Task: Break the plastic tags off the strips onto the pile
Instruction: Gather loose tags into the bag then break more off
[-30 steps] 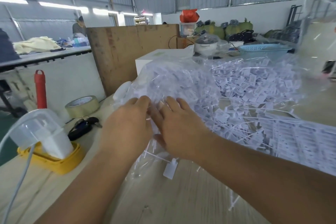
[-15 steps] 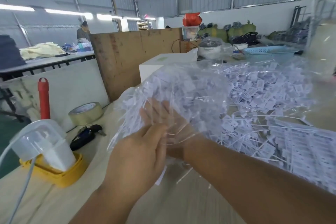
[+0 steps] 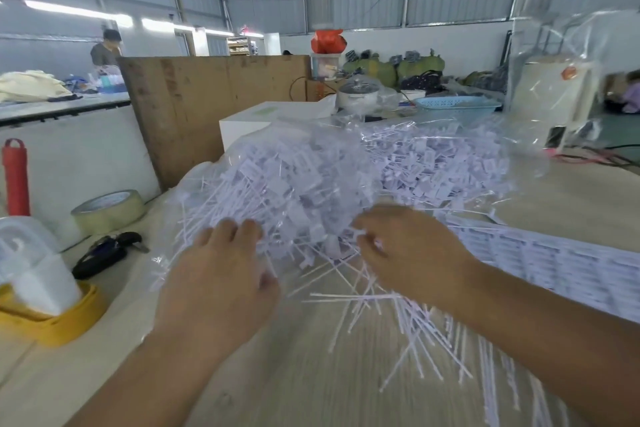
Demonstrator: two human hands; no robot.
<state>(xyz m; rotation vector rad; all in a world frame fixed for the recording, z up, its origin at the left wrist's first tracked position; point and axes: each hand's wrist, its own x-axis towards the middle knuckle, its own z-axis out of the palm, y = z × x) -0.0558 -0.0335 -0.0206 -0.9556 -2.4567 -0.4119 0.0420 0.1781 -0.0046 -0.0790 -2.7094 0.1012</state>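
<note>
Fingers (image 3: pixel 239 232) of the left hand (image 3: pixel 214 284) reach, loosely spread, into the near edge of the pile of white tags (image 3: pixel 311 191); we cannot tell whether they hold anything. We note the right hand (image 3: pixel 412 253) with curled fingers pinching tags at the pile's front. The pile lies on clear plastic sheeting (image 3: pixel 519 156) on the wooden table (image 3: pixel 294 385), with loose thin stems (image 3: pixel 408 333) scattered just before it. Unbroken strips (image 3: pixel 554 256) lie flat beside the right forearm. Left of the pile we record a tape roll (image 3: pixel 109 210) and keys (image 3: pixel 107 251).
</note>
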